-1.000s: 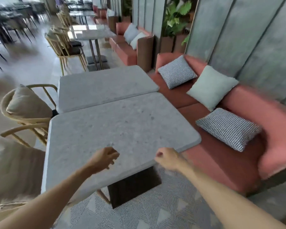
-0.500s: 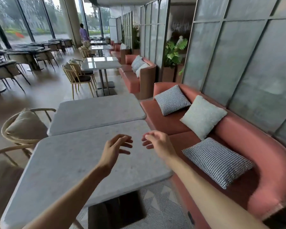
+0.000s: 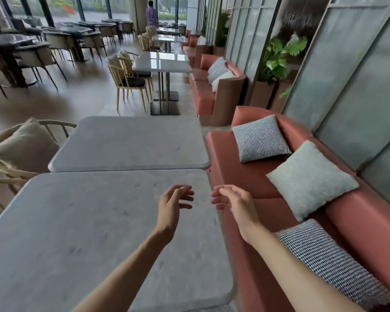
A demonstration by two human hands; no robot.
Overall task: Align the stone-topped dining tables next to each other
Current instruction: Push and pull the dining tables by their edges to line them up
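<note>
Whereas one second ago both hands lay at the near edge of the near desk (image 3: 77,233), they are now lifted off it and hover above its right side, and the view has risen and moved forward. The near desk sits flush against the far desk (image 3: 133,143); only a thin seam separates the two stone tops. Their right edges, beside the sofa (image 3: 245,176), line up closely, while the left corner of the far desk sits slightly inboard of the near one. Judged from this layout, the alignment is essentially done, and what remains is at most a small lateral correction.

Left hand (image 3: 173,203): fingers loosely curled and spread, holding nothing, suspended over the desk top without visible contact. Right hand (image 3: 232,203): likewise relaxed and half-open, empty, hanging just past the desk's right edge above the sofa seat. The two hands are near each other, fingertips facing but apart.

Cushioned chairs (image 3: 25,145) stand along the left side of both desks; patterned and plain pillows (image 3: 260,140) rest on the sofa.
</note>
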